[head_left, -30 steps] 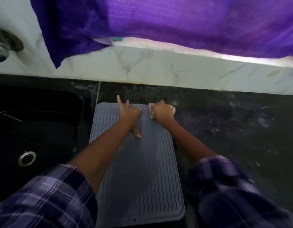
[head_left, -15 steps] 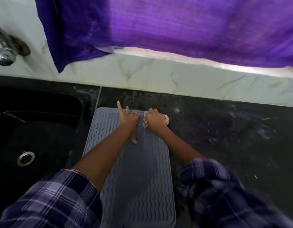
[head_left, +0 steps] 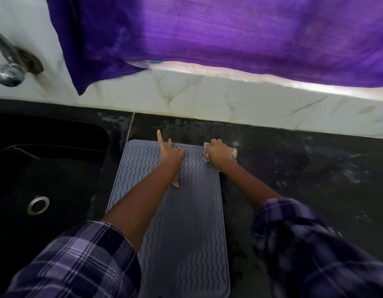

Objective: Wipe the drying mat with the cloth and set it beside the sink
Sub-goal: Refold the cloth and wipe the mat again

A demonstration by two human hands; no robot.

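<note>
A grey ribbed drying mat lies flat on the black countertop, just right of the black sink. My left hand presses on the mat's far end, fingers spread, the index finger pointing toward the wall. At the mat's far right corner, my right hand is closed over a small pale cloth. The cloth shows only at both sides of the fist, and part of it lies past the mat's edge on the counter.
A chrome tap juts from the white marble wall above the sink, whose drain is visible. A purple curtain hangs over the ledge behind. The counter right of the mat is smeared and wet.
My right hand with the cloth slid left toward the left hand, then back right to the mat's far right corner. The left hand stayed pressed on the mat.
</note>
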